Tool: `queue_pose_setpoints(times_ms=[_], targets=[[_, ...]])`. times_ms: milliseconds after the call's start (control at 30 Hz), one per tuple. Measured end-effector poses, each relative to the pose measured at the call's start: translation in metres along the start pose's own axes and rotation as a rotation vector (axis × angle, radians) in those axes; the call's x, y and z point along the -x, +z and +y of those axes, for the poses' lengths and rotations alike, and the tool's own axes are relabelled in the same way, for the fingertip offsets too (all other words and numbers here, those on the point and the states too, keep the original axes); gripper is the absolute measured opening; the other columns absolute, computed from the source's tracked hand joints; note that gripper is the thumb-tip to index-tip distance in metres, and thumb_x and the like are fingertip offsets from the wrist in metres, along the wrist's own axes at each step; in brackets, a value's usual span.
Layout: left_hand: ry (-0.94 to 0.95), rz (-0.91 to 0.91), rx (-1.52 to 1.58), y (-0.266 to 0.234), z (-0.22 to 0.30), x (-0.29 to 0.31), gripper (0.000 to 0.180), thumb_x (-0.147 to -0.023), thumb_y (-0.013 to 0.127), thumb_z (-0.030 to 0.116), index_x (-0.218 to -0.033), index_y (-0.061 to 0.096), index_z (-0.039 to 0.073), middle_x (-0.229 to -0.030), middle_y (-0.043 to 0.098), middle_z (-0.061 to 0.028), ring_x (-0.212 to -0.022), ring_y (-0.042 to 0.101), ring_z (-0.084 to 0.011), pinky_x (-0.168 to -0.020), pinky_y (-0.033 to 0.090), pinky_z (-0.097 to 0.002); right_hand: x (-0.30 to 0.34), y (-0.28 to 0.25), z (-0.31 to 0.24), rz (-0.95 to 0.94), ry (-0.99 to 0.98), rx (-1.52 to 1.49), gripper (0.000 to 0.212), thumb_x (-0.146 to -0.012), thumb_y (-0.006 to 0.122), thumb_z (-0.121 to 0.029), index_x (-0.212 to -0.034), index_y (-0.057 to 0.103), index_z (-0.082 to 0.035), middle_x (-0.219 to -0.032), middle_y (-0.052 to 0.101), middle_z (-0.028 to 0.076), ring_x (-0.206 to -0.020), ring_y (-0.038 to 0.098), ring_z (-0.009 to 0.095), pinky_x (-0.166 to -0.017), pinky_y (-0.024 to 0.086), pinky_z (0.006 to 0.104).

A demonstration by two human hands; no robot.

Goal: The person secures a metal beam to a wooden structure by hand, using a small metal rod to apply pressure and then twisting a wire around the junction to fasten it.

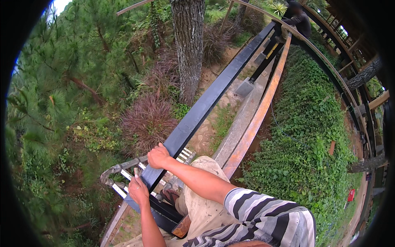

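A long black beam (205,117) runs from near my lap up to the far right. My right hand (158,156) is closed at its near part, the fingers curled over the left edge. Just below and to the left, my left hand (138,190) is closed beside the beam's near end. A small pale piece (136,172) stands up at its fingers, too small to name. Both palms are hidden. Under my left forearm and lap lies another black beam (164,210), beside a short brown wooden end (181,227).
A curved rusty-brown beam (263,111) meets the black beam far off, where another person (298,22) sits. A bent grey rail (119,168) with white slats is at my left. Below are a tree trunk (188,49), concrete footing (244,87) and green ground cover (300,123).
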State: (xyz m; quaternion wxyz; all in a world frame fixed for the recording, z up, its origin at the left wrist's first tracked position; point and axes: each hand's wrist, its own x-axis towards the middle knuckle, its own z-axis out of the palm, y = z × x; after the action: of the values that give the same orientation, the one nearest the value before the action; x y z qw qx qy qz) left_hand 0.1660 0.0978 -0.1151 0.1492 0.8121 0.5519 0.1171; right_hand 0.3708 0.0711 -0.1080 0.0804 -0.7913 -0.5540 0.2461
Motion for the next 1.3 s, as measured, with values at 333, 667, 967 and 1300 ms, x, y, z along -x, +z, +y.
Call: queue_pose_setpoints(times_ms=[333, 667, 967, 1300], targets=[[0.015, 0.012, -0.018, 0.0027, -0.0041, -0.0004, 0.042, -0.108, 0.047, 0.033, -0.092, 0.064, -0.001, -0.087, 0.065, -0.0266, -0.088, 0.061, -0.047, -0.078, 0.045, -0.0573, 0.0007, 0.0003, -0.0007, 0.018, -0.015, 0.001, 0.03, -0.091, 0.053, -0.022, -0.092, 0.079, -0.007, -0.1, 0.077, 0.018, -0.106, 0.07, 0.034, -0.106, 0.039, 0.0513], [0.026, 0.026, -0.011, 0.0021, -0.0029, 0.0009, 0.041, -0.108, 0.047, 0.033, -0.09, 0.063, -0.001, -0.086, 0.064, -0.0265, -0.087, 0.06, -0.0473, -0.077, 0.044, -0.0571, -0.0004, 0.0036, -0.0001, 0.032, -0.012, 0.012, 0.029, -0.09, 0.055, -0.023, -0.091, 0.079, -0.008, -0.099, 0.077, 0.017, -0.105, 0.071, 0.034, -0.108, 0.038, 0.0512], [0.025, 0.035, -0.001, 0.0023, -0.0034, 0.0007, 0.041, -0.108, 0.048, 0.032, -0.089, 0.063, -0.001, -0.085, 0.064, -0.0262, -0.085, 0.06, -0.0478, -0.076, 0.044, -0.0579, 0.0003, 0.0001, -0.0013, 0.013, -0.012, -0.003, 0.029, -0.09, 0.055, -0.022, -0.093, 0.08, -0.007, -0.1, 0.077, 0.018, -0.106, 0.07, 0.034, -0.11, 0.038, 0.0504], [0.029, 0.017, 0.004, 0.0009, -0.0002, 0.0004, 0.04, -0.108, 0.048, 0.032, -0.092, 0.064, -0.002, -0.087, 0.065, -0.0271, -0.086, 0.061, -0.0482, -0.077, 0.045, -0.0581, -0.0003, 0.0055, 0.0024, 0.075, -0.008, -0.017, 0.029, -0.09, 0.054, -0.021, -0.09, 0.08, -0.007, -0.097, 0.077, 0.018, -0.103, 0.07, 0.034, -0.106, 0.039, 0.0502]])
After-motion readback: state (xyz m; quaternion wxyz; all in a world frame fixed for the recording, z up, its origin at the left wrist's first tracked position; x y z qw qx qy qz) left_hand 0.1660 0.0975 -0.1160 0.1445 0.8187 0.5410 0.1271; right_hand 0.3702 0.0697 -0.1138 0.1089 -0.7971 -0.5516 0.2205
